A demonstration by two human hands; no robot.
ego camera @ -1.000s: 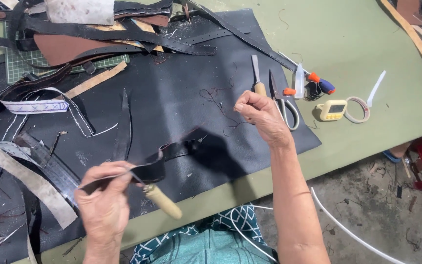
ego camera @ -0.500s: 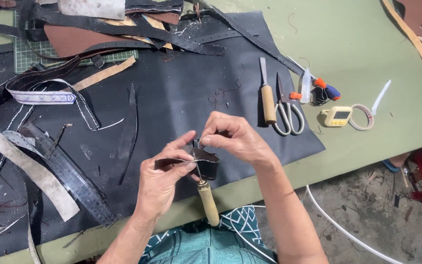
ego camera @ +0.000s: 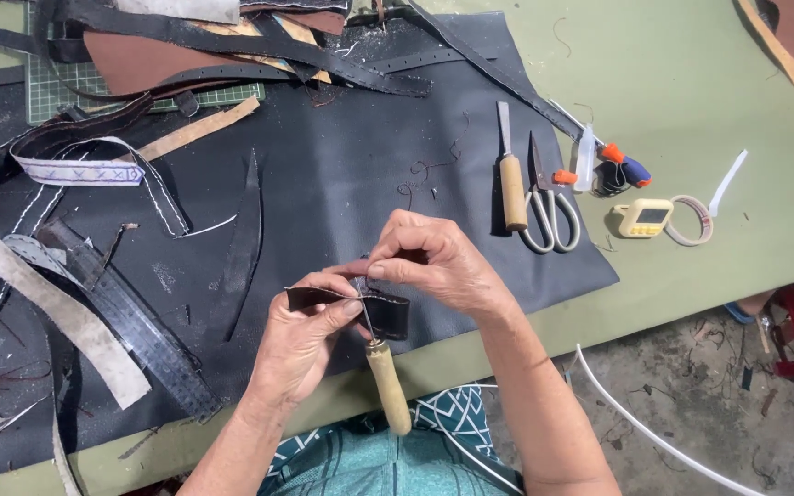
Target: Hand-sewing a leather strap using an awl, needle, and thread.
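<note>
The leather strip [ego camera: 346, 308] is a short, dark, thin piece. It appears light and flexible, since it bends into a shallow curve between the two hands, so it is likely to fold or twist if held at one end only. Its faces look smooth. The safest hold appears to be a pinch on both faces close to the tool [ego camera: 380, 363].

The left hand [ego camera: 300, 344] is closed on the strip, with thumb and forefinger pinching its left part. The right hand [ego camera: 438, 262] is closed in a fingertip pinch at the strip's top edge, just right of the left thumb; what it pinches there is too small to tell. The tool's metal shaft crosses the strip between the two pinches, and its pale wooden handle hangs below the strip. The strip is held above the near edge of the black sheet [ego camera: 323, 184].
</note>
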